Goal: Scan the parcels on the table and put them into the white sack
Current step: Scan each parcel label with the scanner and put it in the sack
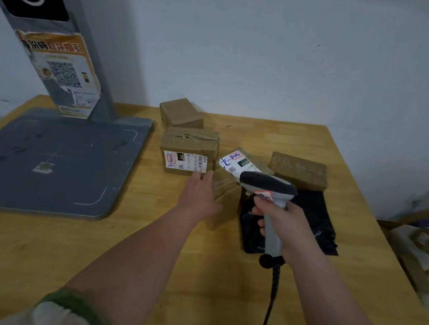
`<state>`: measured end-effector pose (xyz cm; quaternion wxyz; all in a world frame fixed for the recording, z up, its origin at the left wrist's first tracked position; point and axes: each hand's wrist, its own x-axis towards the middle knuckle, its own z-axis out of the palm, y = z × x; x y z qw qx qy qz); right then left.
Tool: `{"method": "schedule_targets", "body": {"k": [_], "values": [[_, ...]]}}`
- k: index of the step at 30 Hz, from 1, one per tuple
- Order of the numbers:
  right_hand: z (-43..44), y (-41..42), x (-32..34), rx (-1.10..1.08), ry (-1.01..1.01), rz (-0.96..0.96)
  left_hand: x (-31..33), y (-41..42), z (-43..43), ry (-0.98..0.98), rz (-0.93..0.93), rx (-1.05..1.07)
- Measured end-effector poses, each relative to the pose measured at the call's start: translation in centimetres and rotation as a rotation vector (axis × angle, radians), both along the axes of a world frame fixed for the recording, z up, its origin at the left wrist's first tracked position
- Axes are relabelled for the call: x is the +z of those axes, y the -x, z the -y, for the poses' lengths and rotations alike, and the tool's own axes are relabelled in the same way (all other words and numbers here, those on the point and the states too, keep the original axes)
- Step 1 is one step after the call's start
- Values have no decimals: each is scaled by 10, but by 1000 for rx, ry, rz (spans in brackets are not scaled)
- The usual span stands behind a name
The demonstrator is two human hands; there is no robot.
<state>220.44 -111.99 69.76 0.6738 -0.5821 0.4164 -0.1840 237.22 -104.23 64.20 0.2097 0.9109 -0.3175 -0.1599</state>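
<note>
Item: tilted parcel (228,189), brown cardboard, tipped up on the wooden table (148,272) with its white label (236,162) facing upward; label bears blue and red handwriting and a dark printed block. Position relative to hands: directly between them, touching the left hand (200,196) on its left side and lying under the nose of the scanner (266,185) on its right. Left hand: reaches forward, fingers (203,178) extended and close together along the parcel's left face, tips reaching the lower right corner of the labelled parcel (188,151) behind; the thumb is hidden, so whether this hand grips the tilted parcel or merely rests against it cannot be told. Right hand (284,221): fingers curled fully round the grey handle of the scanner, clamped on it; the scanner's dark head covers the near end of the tilted parcel's label, and a black coiled cable (272,295) hangs from the handle base toward the lower edge of view. Further parcels: labelled parcel, taped, label on its near face, just left of the tilted one; plain parcel (181,113) at the table's back edge, just behind the labelled one; plain parcel (298,170) to the right; black bag (311,221) flat on the table beneath the right hand, touching the right-hand plain parcel. Fixtures: grey platform (54,160) with an upright post (62,60) carrying a printed sticker, at table left. A green-cuffed sleeve (74,305) shows at lower left.
</note>
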Motion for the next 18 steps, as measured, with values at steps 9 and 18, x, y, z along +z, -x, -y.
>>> {"method": "schedule_targets", "body": {"k": [9, 18], "values": [[-2, -9, -19, 35, -92, 43, -2, -1, -69, 325, -689, 562], [-31, -32, -46, 165, -239, 10, 1, 20, -116, 275, -890, 459]]}}
